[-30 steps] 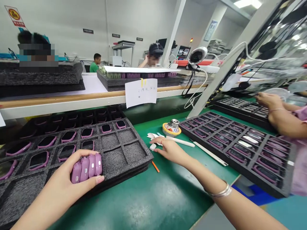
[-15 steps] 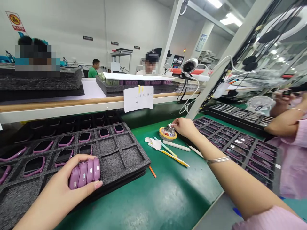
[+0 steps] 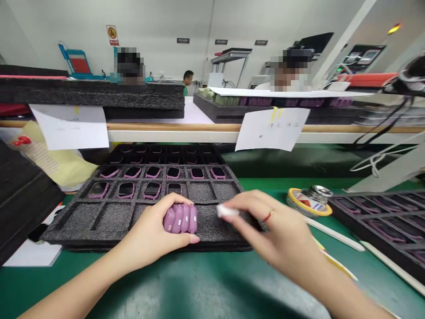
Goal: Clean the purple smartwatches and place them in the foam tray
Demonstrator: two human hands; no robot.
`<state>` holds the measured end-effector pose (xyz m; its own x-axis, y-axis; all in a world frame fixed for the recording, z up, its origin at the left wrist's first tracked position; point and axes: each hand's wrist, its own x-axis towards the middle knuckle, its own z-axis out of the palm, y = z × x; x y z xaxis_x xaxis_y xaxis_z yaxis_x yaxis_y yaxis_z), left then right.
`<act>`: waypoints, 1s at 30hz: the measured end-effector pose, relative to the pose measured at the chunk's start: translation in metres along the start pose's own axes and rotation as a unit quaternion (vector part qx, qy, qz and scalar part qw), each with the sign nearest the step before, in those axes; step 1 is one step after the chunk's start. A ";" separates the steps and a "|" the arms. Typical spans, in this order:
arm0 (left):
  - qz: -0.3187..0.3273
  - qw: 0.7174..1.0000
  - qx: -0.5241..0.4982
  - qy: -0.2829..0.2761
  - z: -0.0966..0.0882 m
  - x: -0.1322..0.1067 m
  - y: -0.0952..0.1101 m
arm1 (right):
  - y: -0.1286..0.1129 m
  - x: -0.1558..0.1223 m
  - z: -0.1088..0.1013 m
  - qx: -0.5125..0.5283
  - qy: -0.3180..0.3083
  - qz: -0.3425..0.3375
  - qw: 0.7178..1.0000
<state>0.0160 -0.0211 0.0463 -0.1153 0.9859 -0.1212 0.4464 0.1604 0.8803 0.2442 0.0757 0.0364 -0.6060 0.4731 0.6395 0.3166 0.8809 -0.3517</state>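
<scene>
My left hand is wrapped round a short row of purple watch cases, pressed side by side with their small light spots facing me. Between the thumb and fingers of my right hand is a small white wad, blurred, its material unclear. The wad is just right of the watch cases and apart from them. Both hands are over the front of a black foam tray. Purple-rimmed watches with dark screens lie in its rear pockets; several front pockets hold nothing.
Right of my right hand, a round metal-topped container stands on a yellow-edged tape roll. Pale flat sticks lie beside it. Another watch tray is at the right. A shelf edge with paper notes crosses behind; people sit beyond.
My right hand has left the metal-topped container and come left towards the watch cases, carrying the white wad. My left hand keeps its hold. The view has turned left.
</scene>
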 end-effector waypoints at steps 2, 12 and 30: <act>0.013 1.000 -0.005 -0.002 0.001 0.000 -0.002 | -0.023 0.000 0.018 0.043 -0.012 -0.055 0.997; 0.020 0.999 -0.022 -0.011 0.003 0.003 -0.003 | -0.030 0.006 0.043 0.028 0.016 -0.068 0.997; 0.007 1.000 -0.025 -0.009 0.005 0.005 -0.006 | -0.028 0.003 0.045 0.039 0.031 -0.060 0.997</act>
<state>0.0176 -0.0169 0.0385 -0.0929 0.9889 -0.1161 0.4033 0.1440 0.9036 0.2007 0.0520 0.0175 -0.5899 0.3656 0.7200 0.1847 0.9291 -0.3204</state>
